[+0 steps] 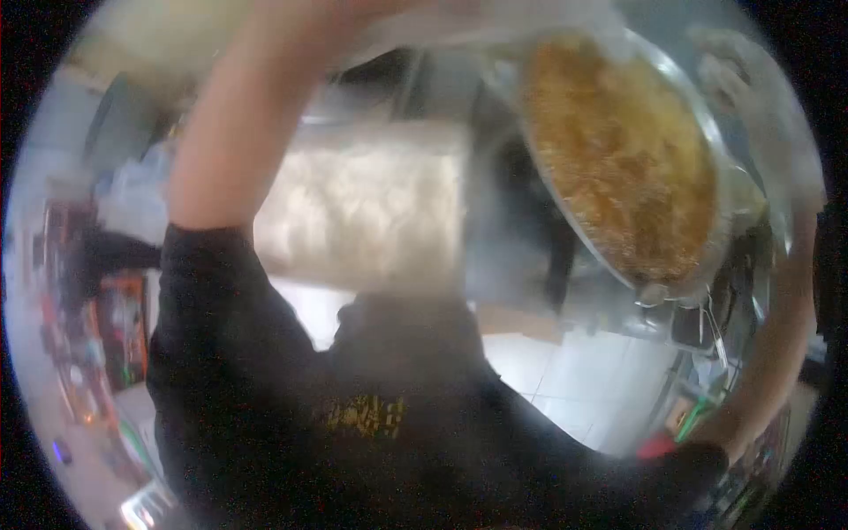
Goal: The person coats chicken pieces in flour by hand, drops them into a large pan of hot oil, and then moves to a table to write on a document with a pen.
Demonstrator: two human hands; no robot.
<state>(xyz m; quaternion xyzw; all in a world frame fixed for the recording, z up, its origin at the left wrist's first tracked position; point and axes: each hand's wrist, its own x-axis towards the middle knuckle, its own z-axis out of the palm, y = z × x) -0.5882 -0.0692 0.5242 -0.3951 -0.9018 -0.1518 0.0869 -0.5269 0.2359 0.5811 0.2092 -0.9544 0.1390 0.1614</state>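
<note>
A large, wide metal pan at the upper right holds bubbling, golden-brown food or batter in foaming oil. My right hand, in a pale, translucent glove, is just beyond the pan's right rim; blur hides its fingers. My left forearm stretches up past the top edge. A pale glove-like cover continues from it towards the pan's far side, but the left fingers are cut off or smeared. A pale rectangular tray of whitish, floury-looking contents lies beside the pan, nearest my body.
Steam hazes the middle. Dark stove parts sit between tray and pan. White floor tiles show below. Metal utensils hang or lie by the pan's lower right. Cluttered shelves line the left.
</note>
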